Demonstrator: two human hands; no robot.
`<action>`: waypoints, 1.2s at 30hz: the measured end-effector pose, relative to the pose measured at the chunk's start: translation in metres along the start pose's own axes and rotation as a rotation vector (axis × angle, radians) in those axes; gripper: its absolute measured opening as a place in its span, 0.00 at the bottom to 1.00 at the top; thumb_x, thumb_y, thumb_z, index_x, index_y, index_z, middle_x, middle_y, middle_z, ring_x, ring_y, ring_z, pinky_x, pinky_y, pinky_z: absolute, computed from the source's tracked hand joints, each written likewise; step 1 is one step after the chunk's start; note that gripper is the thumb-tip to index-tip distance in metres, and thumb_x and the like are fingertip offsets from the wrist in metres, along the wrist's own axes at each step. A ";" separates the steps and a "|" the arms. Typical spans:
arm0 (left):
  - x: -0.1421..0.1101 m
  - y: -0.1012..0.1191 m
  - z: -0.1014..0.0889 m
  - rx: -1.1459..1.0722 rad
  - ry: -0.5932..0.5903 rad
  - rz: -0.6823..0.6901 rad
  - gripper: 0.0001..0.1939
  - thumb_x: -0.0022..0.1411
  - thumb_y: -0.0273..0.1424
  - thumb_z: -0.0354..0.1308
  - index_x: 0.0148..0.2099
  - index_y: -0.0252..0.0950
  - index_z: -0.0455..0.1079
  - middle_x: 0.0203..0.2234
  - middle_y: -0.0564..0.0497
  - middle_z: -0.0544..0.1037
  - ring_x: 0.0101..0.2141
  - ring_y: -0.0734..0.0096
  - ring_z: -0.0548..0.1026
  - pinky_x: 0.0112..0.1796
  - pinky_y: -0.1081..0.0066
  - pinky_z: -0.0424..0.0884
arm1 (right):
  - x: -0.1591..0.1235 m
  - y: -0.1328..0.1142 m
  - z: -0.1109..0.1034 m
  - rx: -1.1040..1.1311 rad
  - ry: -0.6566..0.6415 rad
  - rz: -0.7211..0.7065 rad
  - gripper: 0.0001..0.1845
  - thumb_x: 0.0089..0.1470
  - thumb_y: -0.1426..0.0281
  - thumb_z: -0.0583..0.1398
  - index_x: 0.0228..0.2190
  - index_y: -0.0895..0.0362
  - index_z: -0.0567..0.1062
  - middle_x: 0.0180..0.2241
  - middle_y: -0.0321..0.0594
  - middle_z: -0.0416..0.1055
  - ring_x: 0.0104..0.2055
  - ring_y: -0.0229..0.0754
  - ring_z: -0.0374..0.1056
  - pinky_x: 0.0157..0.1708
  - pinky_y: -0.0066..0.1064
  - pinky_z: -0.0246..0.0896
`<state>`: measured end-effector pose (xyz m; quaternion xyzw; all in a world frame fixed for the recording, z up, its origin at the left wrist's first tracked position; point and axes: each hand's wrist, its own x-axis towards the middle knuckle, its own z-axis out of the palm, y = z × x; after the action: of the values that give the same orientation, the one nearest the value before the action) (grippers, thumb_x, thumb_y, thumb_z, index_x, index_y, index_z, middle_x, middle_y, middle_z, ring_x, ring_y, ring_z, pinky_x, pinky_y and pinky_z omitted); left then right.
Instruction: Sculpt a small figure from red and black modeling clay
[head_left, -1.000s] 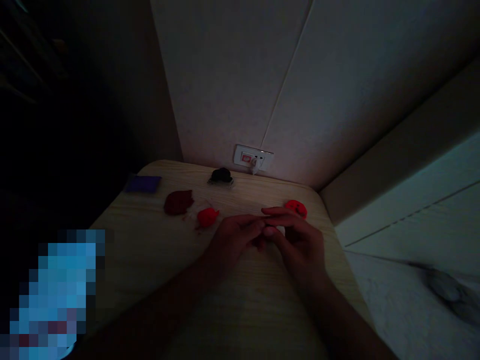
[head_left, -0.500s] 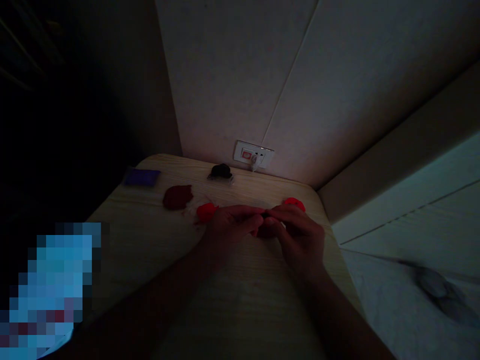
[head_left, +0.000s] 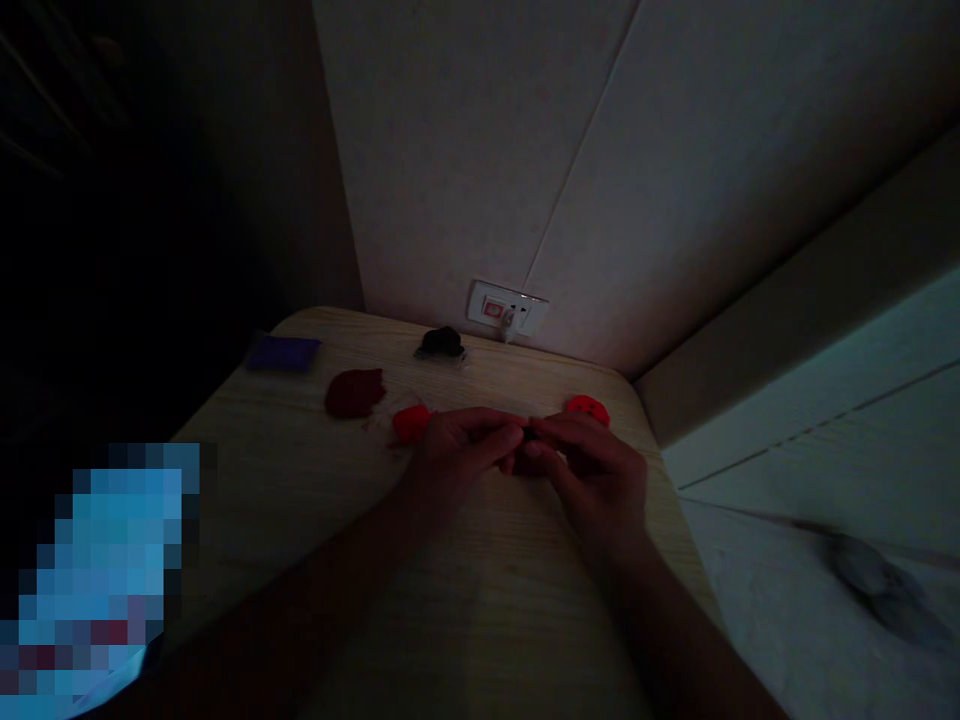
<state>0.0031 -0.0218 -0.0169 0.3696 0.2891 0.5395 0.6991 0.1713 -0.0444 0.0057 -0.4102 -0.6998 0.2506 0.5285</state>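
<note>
Over the wooden tabletop (head_left: pixel 480 560), my left hand (head_left: pixel 465 447) and my right hand (head_left: pixel 602 478) meet fingertip to fingertip. Both are closed in a pinch around a small dark piece of clay (head_left: pixel 529 433), mostly covered by the fingers. Touching or just behind my left hand sits a bright red lump of clay (head_left: pixel 409 424). Left of that lies a flattened dark red piece of clay (head_left: pixel 355 394). Beyond my right hand, a round red clay piece with dark spots (head_left: pixel 589 408) is partly hidden. The light is dim, so fine detail is lost.
Toward the wall lies a black lump (head_left: pixel 442 342) on clear wrapping. A purple packet (head_left: pixel 283 353) rests at the far left edge. A wall socket (head_left: pixel 508 309) with a plug is behind the table. A blurred bluish pixelated patch (head_left: pixel 105 560) covers the lower left.
My fingers have shifted slightly around the small dark piece, and my right hand has tilted a little, showing more of the spotted red piece. The other items stay put.
</note>
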 end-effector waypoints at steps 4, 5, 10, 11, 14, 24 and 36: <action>-0.001 0.002 0.002 -0.022 0.006 -0.023 0.12 0.52 0.36 0.74 0.35 0.34 0.81 0.21 0.53 0.78 0.23 0.75 0.72 0.29 0.72 0.67 | 0.002 -0.003 -0.001 -0.053 -0.007 -0.009 0.10 0.59 0.73 0.69 0.41 0.47 0.86 0.35 0.38 0.82 0.36 0.42 0.77 0.34 0.33 0.73; -0.002 0.003 0.003 -0.018 0.005 -0.022 0.12 0.51 0.36 0.74 0.35 0.34 0.81 0.21 0.53 0.78 0.23 0.75 0.72 0.29 0.72 0.67 | 0.002 -0.003 -0.001 -0.052 -0.010 0.003 0.09 0.59 0.73 0.69 0.40 0.47 0.86 0.35 0.38 0.82 0.35 0.42 0.77 0.33 0.33 0.73; -0.002 0.004 0.003 0.067 0.015 -0.008 0.11 0.53 0.36 0.73 0.35 0.34 0.81 0.20 0.53 0.77 0.24 0.74 0.71 0.30 0.70 0.68 | 0.001 -0.002 0.000 -0.032 -0.009 0.035 0.07 0.60 0.71 0.69 0.40 0.48 0.86 0.34 0.38 0.82 0.33 0.42 0.77 0.33 0.34 0.74; -0.002 0.003 0.002 0.072 0.014 -0.009 0.11 0.53 0.36 0.72 0.35 0.34 0.81 0.20 0.53 0.77 0.24 0.73 0.71 0.30 0.70 0.68 | 0.001 -0.002 0.000 -0.030 -0.006 0.045 0.07 0.59 0.71 0.69 0.40 0.48 0.85 0.34 0.39 0.82 0.33 0.42 0.77 0.32 0.34 0.73; -0.001 0.001 0.000 0.054 0.008 -0.007 0.10 0.54 0.35 0.71 0.35 0.34 0.80 0.20 0.54 0.77 0.24 0.74 0.72 0.30 0.71 0.68 | 0.000 0.000 0.000 0.006 -0.023 0.084 0.08 0.58 0.69 0.70 0.41 0.49 0.85 0.35 0.40 0.82 0.32 0.42 0.76 0.30 0.33 0.72; -0.003 0.004 0.004 0.064 -0.020 -0.004 0.11 0.54 0.35 0.72 0.35 0.33 0.77 0.23 0.52 0.79 0.24 0.74 0.73 0.29 0.71 0.69 | 0.001 -0.001 -0.001 0.006 -0.021 0.055 0.06 0.57 0.72 0.70 0.38 0.51 0.84 0.35 0.41 0.82 0.34 0.43 0.76 0.33 0.35 0.74; -0.002 0.003 0.002 0.119 0.016 0.032 0.10 0.54 0.35 0.71 0.36 0.34 0.80 0.21 0.53 0.78 0.24 0.73 0.73 0.30 0.70 0.71 | 0.003 -0.004 0.004 0.076 0.019 0.156 0.03 0.57 0.68 0.69 0.36 0.52 0.83 0.33 0.40 0.81 0.31 0.41 0.78 0.29 0.32 0.78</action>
<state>0.0029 -0.0240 -0.0135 0.4109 0.3201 0.5354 0.6649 0.1660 -0.0437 0.0093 -0.4457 -0.6504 0.3135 0.5293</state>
